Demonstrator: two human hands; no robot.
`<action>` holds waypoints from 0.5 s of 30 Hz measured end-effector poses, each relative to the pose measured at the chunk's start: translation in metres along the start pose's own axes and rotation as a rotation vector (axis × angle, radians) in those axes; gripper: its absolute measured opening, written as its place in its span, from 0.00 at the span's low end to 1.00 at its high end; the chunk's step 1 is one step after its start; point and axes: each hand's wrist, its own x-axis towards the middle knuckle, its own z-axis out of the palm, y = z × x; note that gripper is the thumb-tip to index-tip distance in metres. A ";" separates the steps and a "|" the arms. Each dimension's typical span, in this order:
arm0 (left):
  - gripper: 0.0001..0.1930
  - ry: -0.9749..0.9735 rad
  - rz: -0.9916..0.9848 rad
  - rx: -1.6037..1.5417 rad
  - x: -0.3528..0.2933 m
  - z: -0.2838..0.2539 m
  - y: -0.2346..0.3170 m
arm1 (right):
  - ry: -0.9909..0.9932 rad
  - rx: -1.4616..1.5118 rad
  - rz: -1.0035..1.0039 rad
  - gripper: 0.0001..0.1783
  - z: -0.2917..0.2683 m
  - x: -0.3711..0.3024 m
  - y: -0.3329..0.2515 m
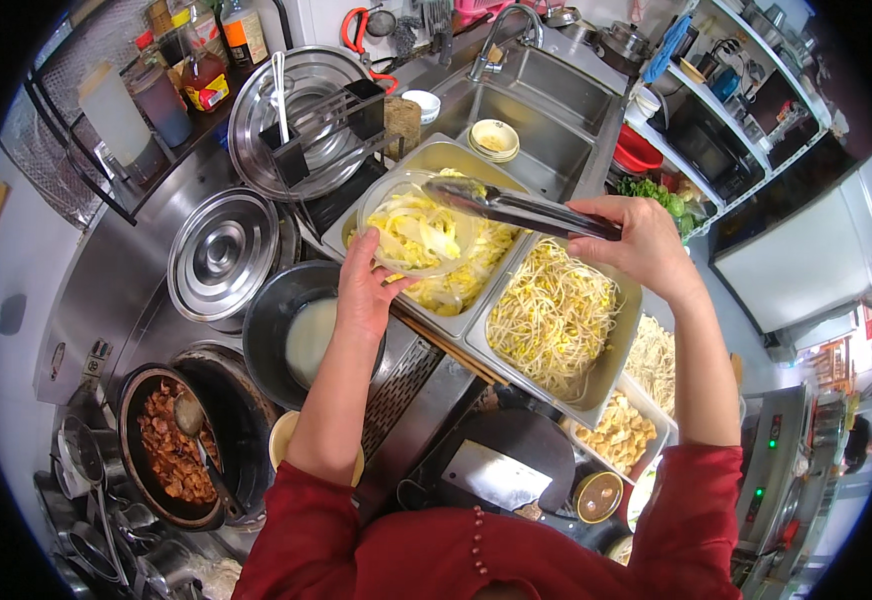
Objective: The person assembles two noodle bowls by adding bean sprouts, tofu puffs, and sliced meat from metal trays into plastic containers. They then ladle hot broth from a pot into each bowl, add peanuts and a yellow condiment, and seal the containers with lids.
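Note:
My left hand grips the side of a clear round bowl with chopped yellow-white cabbage in it. The bowl is above a rectangular steel pan of more cut cabbage. In my right hand are metal tongs, pointing left, with their tips over the bowl's far right edge. Whether anything sits between the tips, I cannot tell. Below my right wrist, a second steel pan is full of bean sprouts.
Behind the pans is a steel sink with stacked small bowls. To the left stand a dark pot of whitish liquid and a pot of browned meat. A cleaver lies on a round dark board close to my body.

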 end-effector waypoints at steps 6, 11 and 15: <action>0.29 -0.045 -0.016 0.024 -0.008 0.003 -0.004 | -0.100 -0.251 -0.161 0.19 0.015 -0.009 -0.009; 0.31 -0.069 -0.048 0.003 -0.015 -0.003 -0.008 | -0.068 -0.299 -0.174 0.20 0.014 -0.008 -0.009; 0.31 -0.181 -0.039 -0.045 -0.020 -0.005 -0.013 | -0.109 -0.378 -0.123 0.18 -0.006 -0.010 -0.021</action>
